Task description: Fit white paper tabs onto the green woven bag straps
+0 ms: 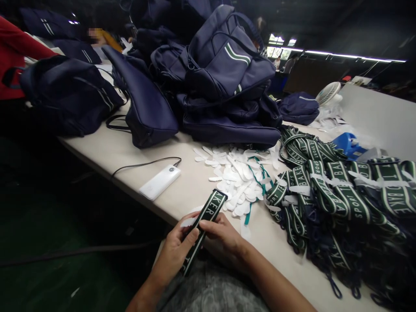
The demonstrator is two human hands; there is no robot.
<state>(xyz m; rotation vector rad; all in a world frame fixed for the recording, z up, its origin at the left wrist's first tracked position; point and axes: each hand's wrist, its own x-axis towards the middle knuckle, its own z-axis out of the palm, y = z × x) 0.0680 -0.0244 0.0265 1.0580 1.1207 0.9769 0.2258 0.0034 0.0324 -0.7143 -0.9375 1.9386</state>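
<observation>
- The person's left hand [177, 245] is grasping a flat, dark green woven strap with white edge stripes and lettering [211, 208], its thumb pressing on the top face.
- The right hand [225, 232] is grasping the same strap farther along, so each grip is closing on it, apparently to keep the band flat and steady.
- The strap is slanting from near left to far right, above the lap at the near edge of the pale beige bench [191, 190], probably for easy handling.
- A thin white slip [187, 222] is showing beside the left hand's fingers; whether they are pinching it is hard to tell.
- Loose white slips with notched edges [240, 190] are lying just beyond the hands, seemingly for quick reach.
- At right, green lettered straps in bundles [338, 186] are lying gathered by white bands, likely to stay orderly.
- Navy bags [230, 65] are standing heaped at the far side, perhaps leaving working room nearer.
</observation>
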